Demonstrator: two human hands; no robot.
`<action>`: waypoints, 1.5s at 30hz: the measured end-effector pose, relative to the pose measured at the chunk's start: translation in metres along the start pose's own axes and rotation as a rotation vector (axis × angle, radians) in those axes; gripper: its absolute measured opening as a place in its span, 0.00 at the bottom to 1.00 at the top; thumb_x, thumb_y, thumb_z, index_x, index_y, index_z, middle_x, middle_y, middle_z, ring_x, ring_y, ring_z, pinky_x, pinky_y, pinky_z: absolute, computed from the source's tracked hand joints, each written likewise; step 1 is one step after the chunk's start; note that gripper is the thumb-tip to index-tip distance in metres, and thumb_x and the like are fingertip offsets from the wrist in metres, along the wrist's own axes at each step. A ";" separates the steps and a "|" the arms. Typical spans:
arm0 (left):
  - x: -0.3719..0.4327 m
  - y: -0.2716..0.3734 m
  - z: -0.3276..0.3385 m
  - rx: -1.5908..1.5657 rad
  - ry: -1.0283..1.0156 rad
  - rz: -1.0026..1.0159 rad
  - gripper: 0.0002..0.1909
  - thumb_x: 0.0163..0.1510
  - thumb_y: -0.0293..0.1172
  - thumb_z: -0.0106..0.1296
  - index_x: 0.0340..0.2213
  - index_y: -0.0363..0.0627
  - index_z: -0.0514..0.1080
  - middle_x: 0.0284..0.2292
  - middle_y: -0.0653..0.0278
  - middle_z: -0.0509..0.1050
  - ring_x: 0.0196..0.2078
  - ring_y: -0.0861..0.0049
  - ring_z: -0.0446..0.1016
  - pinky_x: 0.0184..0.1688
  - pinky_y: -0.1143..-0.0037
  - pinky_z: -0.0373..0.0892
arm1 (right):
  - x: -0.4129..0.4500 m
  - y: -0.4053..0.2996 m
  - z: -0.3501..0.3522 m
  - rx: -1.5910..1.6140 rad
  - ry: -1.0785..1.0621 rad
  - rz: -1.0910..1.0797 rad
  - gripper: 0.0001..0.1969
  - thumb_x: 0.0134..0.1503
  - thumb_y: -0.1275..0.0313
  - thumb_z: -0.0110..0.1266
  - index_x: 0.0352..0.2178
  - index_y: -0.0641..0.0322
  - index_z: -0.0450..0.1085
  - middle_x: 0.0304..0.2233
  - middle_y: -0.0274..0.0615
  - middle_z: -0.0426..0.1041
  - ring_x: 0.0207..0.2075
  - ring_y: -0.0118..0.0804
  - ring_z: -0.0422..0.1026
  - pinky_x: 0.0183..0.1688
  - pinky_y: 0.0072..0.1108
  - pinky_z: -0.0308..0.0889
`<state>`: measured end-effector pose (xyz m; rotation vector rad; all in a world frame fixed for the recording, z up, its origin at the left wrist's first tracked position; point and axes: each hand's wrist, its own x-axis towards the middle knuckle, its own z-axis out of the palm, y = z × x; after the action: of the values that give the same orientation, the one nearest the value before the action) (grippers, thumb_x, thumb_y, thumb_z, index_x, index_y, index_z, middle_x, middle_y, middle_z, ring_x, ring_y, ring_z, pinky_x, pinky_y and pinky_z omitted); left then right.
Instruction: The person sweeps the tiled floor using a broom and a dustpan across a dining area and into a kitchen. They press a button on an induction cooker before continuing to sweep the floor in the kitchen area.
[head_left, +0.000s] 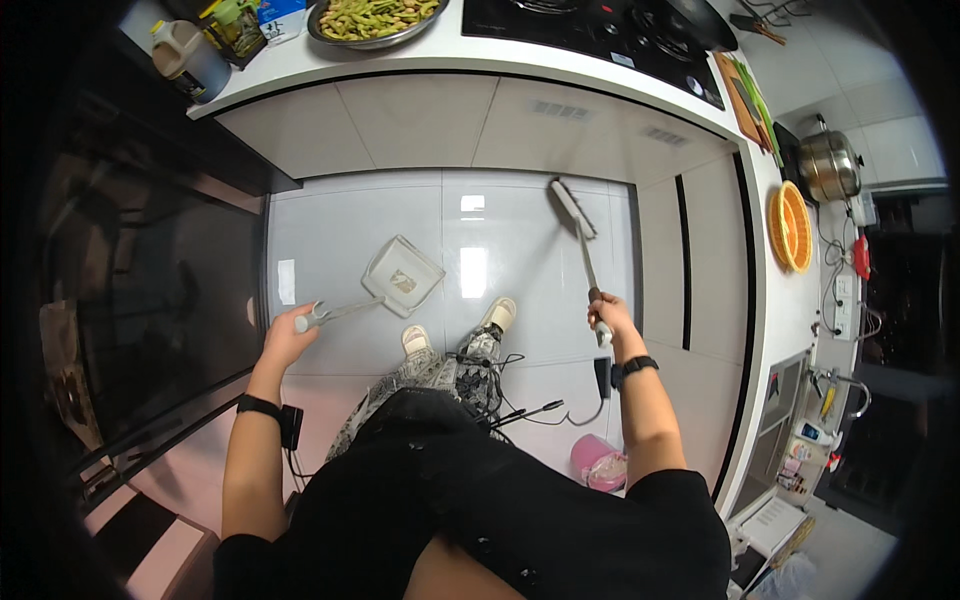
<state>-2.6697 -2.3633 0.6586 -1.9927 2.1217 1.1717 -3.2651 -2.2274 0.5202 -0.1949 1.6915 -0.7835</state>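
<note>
My left hand (291, 334) is closed around the upper handle of a long-handled dustpan (403, 262), left of my feet. The dustpan's pale pan lies on the grey tiled floor (352, 214), with a small brownish patch showing in it. In my right hand (613, 313) is the handle of a broom (574, 208), whose narrow head with dark bristles is at the floor near the corner of the cabinets. Broom head and dustpan are well apart. Both wrists wear black straps with devices.
A pink bin (596, 459) stands beside my right elbow. Cables hang by my legs. Cabinets (420, 124) border the floor ahead and at right; above are a metal bowl of green pods (371, 43), a hob (592, 34) and an orange basket (787, 225). Dark glossy panels stand left.
</note>
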 end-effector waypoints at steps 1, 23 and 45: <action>-0.005 -0.005 0.000 0.020 0.006 -0.015 0.23 0.41 0.30 0.53 0.43 0.46 0.71 0.33 0.52 0.75 0.35 0.61 0.75 0.38 0.75 0.68 | 0.015 -0.011 0.005 0.005 0.014 0.008 0.06 0.45 0.82 0.45 0.28 0.67 0.63 0.15 0.40 0.65 0.12 0.31 0.64 0.13 0.23 0.62; -0.060 -0.067 -0.018 -0.119 0.146 -0.169 0.22 0.41 0.31 0.51 0.42 0.48 0.71 0.29 0.53 0.75 0.31 0.62 0.74 0.35 0.73 0.68 | -0.055 -0.041 0.095 -0.426 -0.401 0.087 0.29 0.44 0.83 0.50 0.51 0.70 0.59 0.16 0.40 0.67 0.12 0.31 0.65 0.14 0.22 0.61; -0.059 -0.063 -0.015 -0.068 0.087 -0.236 0.23 0.40 0.34 0.52 0.42 0.48 0.72 0.30 0.54 0.76 0.33 0.64 0.75 0.36 0.72 0.68 | -0.196 0.034 0.119 -0.661 -0.487 0.072 0.31 0.45 0.83 0.51 0.54 0.63 0.59 0.16 0.34 0.65 0.13 0.24 0.62 0.16 0.17 0.59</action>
<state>-2.5969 -2.3150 0.6657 -2.2867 1.8375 1.1510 -3.0912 -2.1460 0.6495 -0.7157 1.4201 -0.0763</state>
